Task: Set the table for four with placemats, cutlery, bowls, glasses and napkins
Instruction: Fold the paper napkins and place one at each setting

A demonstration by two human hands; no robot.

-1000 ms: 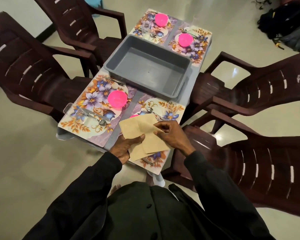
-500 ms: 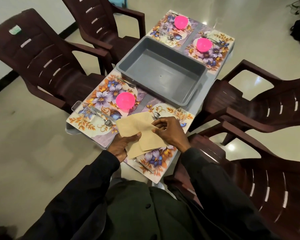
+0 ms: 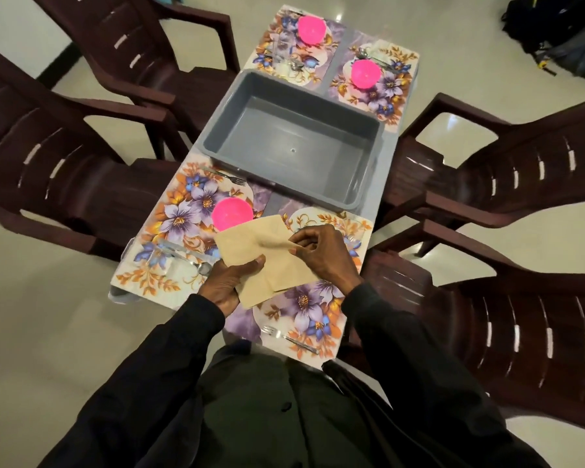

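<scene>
1. Napkins [image 3: 264, 255]: tan, square, creased, a thin stack held above the near right placemat [image 3: 304, 309], beside a pink bowl [image 3: 232, 213].
2. Left hand [image 3: 227, 282]: thumb on top, clamping the stack's lower edge.
3. Right hand [image 3: 321, 255]: fingers curled, pinching the top sheet's corner.
4. Grey tub [image 3: 294, 143] sits mid-table.

Napkins [image 3: 267, 255] overlap; count not resolvable. Left hand [image 3: 225, 282]: thumb on top, fingers hidden beneath the sheets. Napkins and right hand [image 3: 321, 251] cover the middle of the near-right placemat [image 3: 304, 305]; whatever lies there is out of sight. One napkin corner hides the near rim of the pink bowl [image 3: 232, 211]. Glass [image 3: 173, 255] on the near-left placemat [image 3: 169, 204]: clear, smeared, outline uncertain. Backpack [image 3: 561, 32] cut by top and right edges. Near-right chair [image 3: 520, 332] runs off the right edge.
</scene>
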